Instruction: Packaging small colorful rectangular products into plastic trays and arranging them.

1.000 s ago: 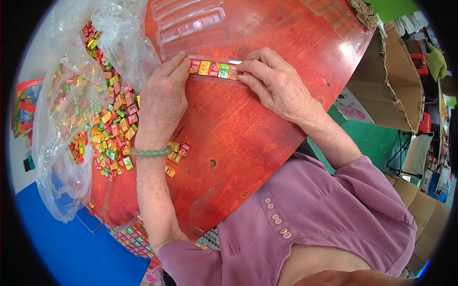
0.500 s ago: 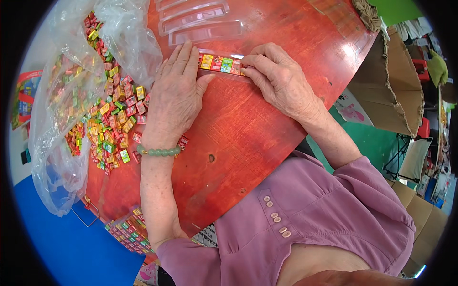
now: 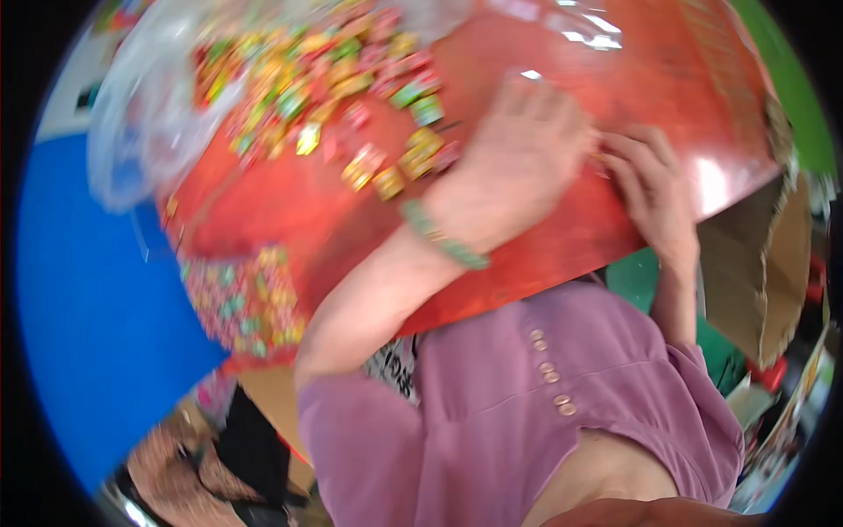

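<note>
Roughly, largest to smallest:
Table: round red tabletop [image 3: 263,211], filling upper middle of frame, blurred.
Bag: clear plastic bag [image 3: 132,132], upper left, crumpled.
Left hand [image 3: 518,167]: flat on tabletop, upper centre, fingers spread loosely; grip underneath cannot be told.
Right hand [image 3: 650,189]: just beside, fingers curled together; contents hidden.
Candies: small wrapped candies [image 3: 351,97], scattered upper centre; likely light, slick-wrapped, best pinched by the sides.

Small wrapped candies [image 3: 386,171], bright yellow, green, pink and red, blurred by motion. Scattered loose across the red round table [image 3: 544,255], densest toward the far left edge beside a clear plastic bag [image 3: 140,132]. Nearest few lying flat just beyond the left wrist. Row under the hands hidden.
</note>
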`<state>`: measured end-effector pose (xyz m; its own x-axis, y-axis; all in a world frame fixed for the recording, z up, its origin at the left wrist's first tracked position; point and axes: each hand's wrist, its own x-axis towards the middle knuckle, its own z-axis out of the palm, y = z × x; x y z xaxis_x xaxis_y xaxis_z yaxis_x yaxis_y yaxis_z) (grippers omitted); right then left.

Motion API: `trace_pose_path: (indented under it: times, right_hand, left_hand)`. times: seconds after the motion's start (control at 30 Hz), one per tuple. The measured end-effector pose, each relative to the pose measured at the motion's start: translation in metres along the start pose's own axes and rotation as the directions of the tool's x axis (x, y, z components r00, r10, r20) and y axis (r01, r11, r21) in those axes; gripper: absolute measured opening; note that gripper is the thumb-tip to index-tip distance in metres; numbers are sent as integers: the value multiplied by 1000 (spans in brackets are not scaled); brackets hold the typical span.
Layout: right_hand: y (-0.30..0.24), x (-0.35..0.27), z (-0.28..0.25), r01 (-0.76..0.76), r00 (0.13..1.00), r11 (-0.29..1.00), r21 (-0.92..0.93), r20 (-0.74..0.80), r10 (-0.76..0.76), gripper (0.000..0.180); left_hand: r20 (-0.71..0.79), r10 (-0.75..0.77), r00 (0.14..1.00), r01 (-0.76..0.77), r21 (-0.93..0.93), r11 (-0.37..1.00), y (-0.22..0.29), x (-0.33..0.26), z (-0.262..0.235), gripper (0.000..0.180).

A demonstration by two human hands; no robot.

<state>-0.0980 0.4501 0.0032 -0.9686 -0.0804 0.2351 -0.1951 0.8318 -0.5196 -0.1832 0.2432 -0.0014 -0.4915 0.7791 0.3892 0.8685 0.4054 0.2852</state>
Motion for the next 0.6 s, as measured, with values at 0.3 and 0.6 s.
trace_pose_path:
  times: [0.3, 0.6]
  right_hand:
    - [-8, -11, -18, 24, 969, 978, 208, 237, -74, 18]
    - [-41, 2, -1, 57, 915, 946, 320, 362, -178, 18]
  left_hand:
    - [55, -148, 987, 128, 275, 953, 66, -43, -1, 35]
    - [-81, -468, 880, 470, 12, 882, 95, -110, -25, 44]
